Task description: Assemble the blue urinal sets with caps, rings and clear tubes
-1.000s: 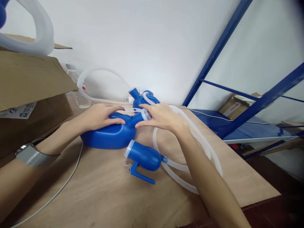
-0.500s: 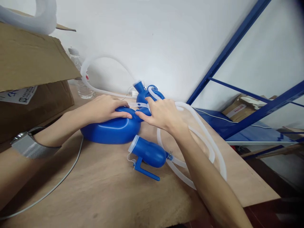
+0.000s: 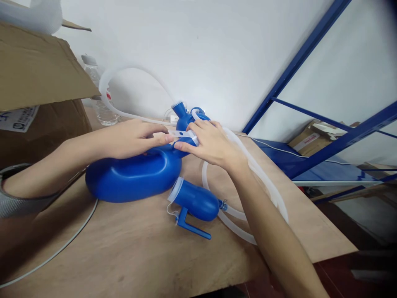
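A large blue plastic urinal bottle [image 3: 133, 178] lies on its side on the wooden table, its neck pointing away to the right. My right hand [image 3: 215, 142] is closed round that neck, thumb on the near side, by a white cap [image 3: 194, 137]. From the cap a white strap with a hole [image 3: 181, 133] runs left to my left hand [image 3: 133, 138], whose thumb and fingers pinch its end over the bottle. Just in front lies a blue urinal funnel [image 3: 197, 200] with an angled handle and a clear hose [image 3: 235, 213] clamped to it.
Behind my hands another blue bottle [image 3: 182, 121] stands by the wall with a hose looping left. A clear water bottle [image 3: 104, 107] and a cardboard box [image 3: 43, 70] are at left. A white cable [image 3: 71, 242] crosses the table. A blue metal shelf [image 3: 310, 159] stands at right.
My left hand has gone from the bottle's handle to the strap end. The bottle has shifted left and nearer in view. My right hand stays at the neck.
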Action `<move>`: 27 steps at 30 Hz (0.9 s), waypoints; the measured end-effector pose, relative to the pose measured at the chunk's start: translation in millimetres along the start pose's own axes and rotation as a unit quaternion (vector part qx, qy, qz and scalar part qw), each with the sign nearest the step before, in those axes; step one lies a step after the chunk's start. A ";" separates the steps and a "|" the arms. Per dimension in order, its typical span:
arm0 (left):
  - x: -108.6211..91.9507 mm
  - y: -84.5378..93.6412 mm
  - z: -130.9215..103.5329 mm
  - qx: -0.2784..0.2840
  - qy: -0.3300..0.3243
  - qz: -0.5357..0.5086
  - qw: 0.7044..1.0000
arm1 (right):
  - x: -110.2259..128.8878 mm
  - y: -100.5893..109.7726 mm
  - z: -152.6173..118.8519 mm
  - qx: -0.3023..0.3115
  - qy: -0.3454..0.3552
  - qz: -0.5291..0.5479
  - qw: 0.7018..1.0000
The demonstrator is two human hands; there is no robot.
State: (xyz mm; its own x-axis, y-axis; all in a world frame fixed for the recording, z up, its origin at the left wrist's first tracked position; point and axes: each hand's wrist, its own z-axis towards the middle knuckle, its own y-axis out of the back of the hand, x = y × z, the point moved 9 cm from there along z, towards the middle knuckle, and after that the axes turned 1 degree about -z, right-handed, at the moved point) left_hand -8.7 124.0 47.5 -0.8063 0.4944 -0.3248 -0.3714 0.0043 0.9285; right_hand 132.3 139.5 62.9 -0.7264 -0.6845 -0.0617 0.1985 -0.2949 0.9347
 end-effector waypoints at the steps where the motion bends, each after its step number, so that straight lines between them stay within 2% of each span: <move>1: -0.3 0.4 0.7 0.000 0.011 -0.021 1.000 | -0.7 -0.8 0.3 0.011 0.002 0.013 1.000; 6: 0.1 -4.1 5.6 0.011 0.016 -0.084 0.996 | -7.3 -4.3 3.2 0.031 -0.015 0.061 0.998; 11: 19.2 -13.1 1.8 0.034 0.110 -0.110 0.987 | -9.2 -5.8 5.5 0.027 -0.044 0.053 0.997; 19: 5.5 -10.9 3.0 0.029 0.079 -0.051 0.995 | -6.6 -2.5 6.4 0.019 -0.085 0.022 0.996; 27: 11.7 -12.5 4.8 0.013 0.117 -0.019 0.993 | -8.7 -2.8 1.7 0.028 -0.090 0.061 0.994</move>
State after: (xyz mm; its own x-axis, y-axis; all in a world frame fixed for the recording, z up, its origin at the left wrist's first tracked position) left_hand -11.3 133.9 33.0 -0.8784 0.2780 -0.3888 -0.3929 0.0433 0.9185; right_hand 136.9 147.4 61.4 -0.8058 -0.5814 0.1126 0.2594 -0.1756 0.9497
